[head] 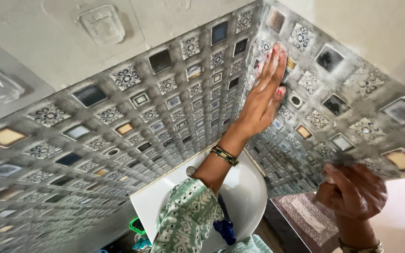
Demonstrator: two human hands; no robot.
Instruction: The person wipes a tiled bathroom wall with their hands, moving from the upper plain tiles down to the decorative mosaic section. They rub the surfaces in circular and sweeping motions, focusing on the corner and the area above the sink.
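My left hand (264,96) reaches up from a green patterned sleeve and presses a small dark scrub pad (287,71) against the patterned tiled wall (174,107), just right of the wall corner. Its fingers lie flat over the pad, with the thumb beside it, and soapy white film covers the tiles around it. My right hand (352,189) is lower right, its fingers curled over the lower edge of the right tiled wall (348,107). Both wrists wear bangles.
A white basin (251,187) sits below the corner, with a round metal knob (191,171) at its rim and a blue cloth (224,228) beside my sleeve. Clear plastic hooks (101,23) stick to the plain wall. A dark speckled surface (305,218) lies lower right.
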